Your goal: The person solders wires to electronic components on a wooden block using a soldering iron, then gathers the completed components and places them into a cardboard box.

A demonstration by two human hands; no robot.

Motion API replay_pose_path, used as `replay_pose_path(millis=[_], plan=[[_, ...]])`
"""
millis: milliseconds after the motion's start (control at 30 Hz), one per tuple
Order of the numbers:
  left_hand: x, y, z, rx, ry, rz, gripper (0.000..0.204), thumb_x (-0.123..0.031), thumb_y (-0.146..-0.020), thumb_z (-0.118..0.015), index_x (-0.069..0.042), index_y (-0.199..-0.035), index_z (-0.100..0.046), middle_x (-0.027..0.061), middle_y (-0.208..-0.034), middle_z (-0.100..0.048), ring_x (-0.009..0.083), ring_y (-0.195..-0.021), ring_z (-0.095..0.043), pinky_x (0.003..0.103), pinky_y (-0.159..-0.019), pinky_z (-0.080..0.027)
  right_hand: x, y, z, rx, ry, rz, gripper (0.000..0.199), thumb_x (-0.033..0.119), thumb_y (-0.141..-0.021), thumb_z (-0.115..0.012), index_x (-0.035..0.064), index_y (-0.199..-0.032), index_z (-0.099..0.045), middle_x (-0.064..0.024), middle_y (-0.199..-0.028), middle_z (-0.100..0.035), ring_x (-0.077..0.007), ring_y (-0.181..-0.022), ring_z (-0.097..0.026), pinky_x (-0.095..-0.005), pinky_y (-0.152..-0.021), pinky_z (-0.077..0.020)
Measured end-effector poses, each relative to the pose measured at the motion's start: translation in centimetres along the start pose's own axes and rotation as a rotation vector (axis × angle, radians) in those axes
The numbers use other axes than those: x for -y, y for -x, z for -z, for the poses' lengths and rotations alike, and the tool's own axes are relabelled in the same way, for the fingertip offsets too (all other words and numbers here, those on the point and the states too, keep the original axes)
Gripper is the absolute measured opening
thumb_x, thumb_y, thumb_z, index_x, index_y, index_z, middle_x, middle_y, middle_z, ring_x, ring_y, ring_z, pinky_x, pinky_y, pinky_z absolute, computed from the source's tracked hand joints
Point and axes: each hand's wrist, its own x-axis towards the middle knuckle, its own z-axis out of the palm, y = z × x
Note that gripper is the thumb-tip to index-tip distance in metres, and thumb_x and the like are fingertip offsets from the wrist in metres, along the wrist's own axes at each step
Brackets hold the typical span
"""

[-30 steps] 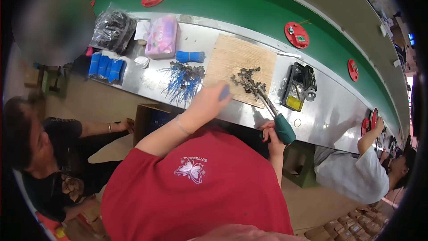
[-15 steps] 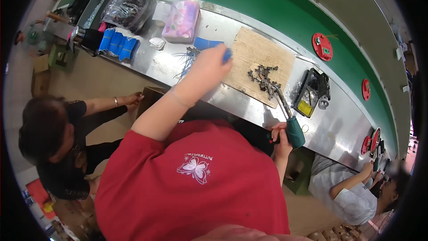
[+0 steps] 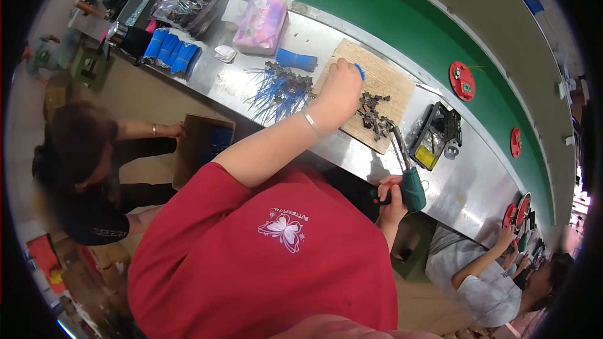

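Observation:
My left hand (image 3: pixel 342 91) is closed above the wooden board (image 3: pixel 383 78); blue ends, apparently of a bunch of blue wires (image 3: pixel 359 71), poke out beyond its fingers. My right hand (image 3: pixel 392 199) grips a dark green soldering gun (image 3: pixel 412 189) at the table's near edge. The gun's metal tip reaches a pile of small dark metal parts (image 3: pixel 375 113) on the board. Left of the board, blue wires with dark parts at their ends (image 3: pixel 279 88) lie spread out. Behind them is a neat blue wire bundle (image 3: pixel 296 59).
A tissue pack (image 3: pixel 260 25), more blue bundles (image 3: pixel 169 50) and a plastic bag of dark parts (image 3: pixel 188 0) stand at the left. Right of the board lies a black tray (image 3: pixel 430 138). One person holds a cardboard box (image 3: pixel 195 144) at left; another sits at right (image 3: pixel 480 282).
My left hand has moved right, from near the blue bundle to over the board, uncovering the spread wires. My right hand stays nearly still. The person at left has shifted the box into view.

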Motion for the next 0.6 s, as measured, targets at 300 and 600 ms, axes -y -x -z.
replay_pose_path(millis=[300,600], plan=[[6.2,6.6,3.8,-0.193,0.326,0.035,0.056,-0.023,-0.073,-0.077,-0.006,-0.122,-0.055,0.0184,-0.124,-0.048,0.0398,-0.118,-0.043,0.055,-0.098,-0.038,0.7,-0.3,-0.2,0.030,-0.090,-0.038,0.012,0.010,-0.091,-0.054,0.0008,-0.098,-0.049,-0.0204,-0.090,-0.059,-0.0149,-0.053,-0.047,-0.0305,-0.055,-0.0426],[11.6,8.1,2.7,0.025,0.210,0.107,0.059,-0.028,-0.072,-0.079,-0.028,-0.127,-0.057,0.0102,-0.147,-0.033,0.0458,-0.136,-0.025,0.069,-0.104,-0.025,1.0,-1.0,-0.2,0.001,-0.017,-0.065,0.017,0.014,-0.091,-0.057,-0.0001,-0.097,-0.049,-0.0205,-0.088,-0.059,-0.0148,-0.053,-0.047,-0.0302,-0.056,-0.0436]])
